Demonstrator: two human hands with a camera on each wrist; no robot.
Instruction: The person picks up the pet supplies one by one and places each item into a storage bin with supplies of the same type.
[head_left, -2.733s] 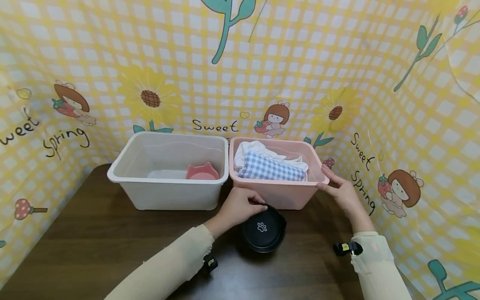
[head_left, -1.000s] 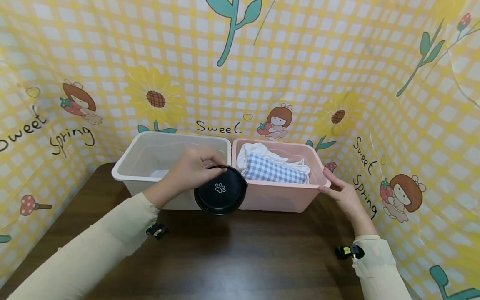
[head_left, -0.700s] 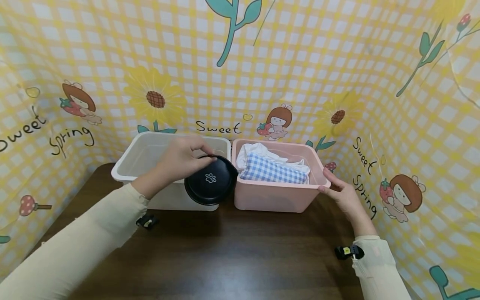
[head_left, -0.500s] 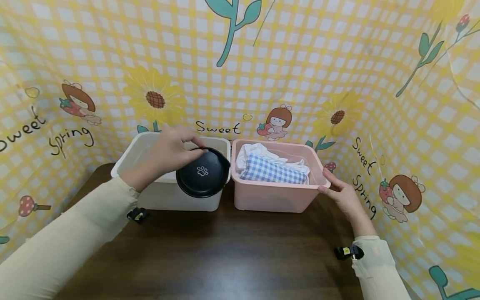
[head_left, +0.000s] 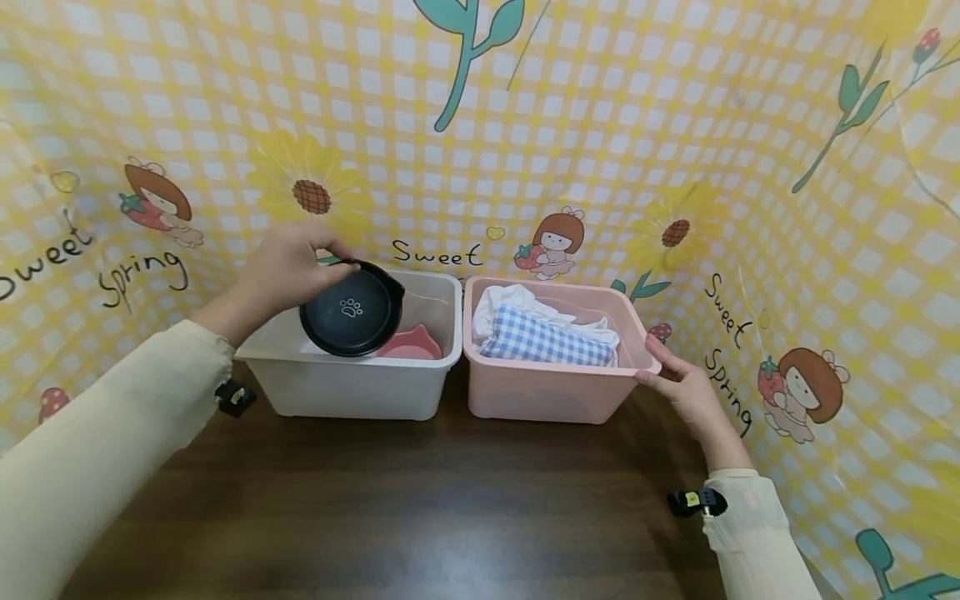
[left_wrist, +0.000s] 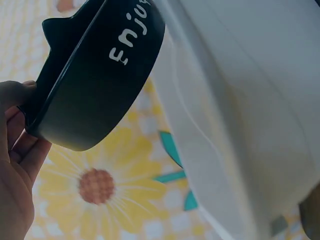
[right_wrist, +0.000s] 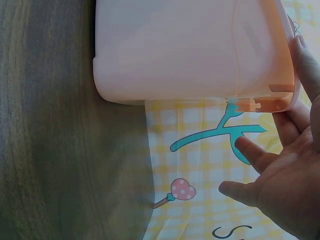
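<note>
A black pet bowl (head_left: 352, 321) with a white paw print hangs tilted over the white bin (head_left: 352, 387). My left hand (head_left: 288, 262) pinches its rim at one pointed ear between thumb and fingers. White lettering shows on the bowl's side (left_wrist: 100, 85) in the left wrist view, beside the bin's wall. At the far right corner of the pink bin (head_left: 547, 396), my right hand (head_left: 686, 392) grips the rim. Its thumb and a couple of fingers pinch the edge in the right wrist view, while the other fingers stretch out below.
A pink cat-eared bowl (head_left: 412, 343) lies inside the white bin at its right end. White and blue-checked cloth (head_left: 547, 333) fills much of the pink bin. Both bins stand side by side on the dark wooden table (head_left: 450, 508), with a yellow checked curtain (head_left: 600, 108) behind.
My left hand has lifted the black bowl off the table and carried it left and up over the white bin, uncovering the pink bowl. The right hand has stayed on the pink bin's rim.
</note>
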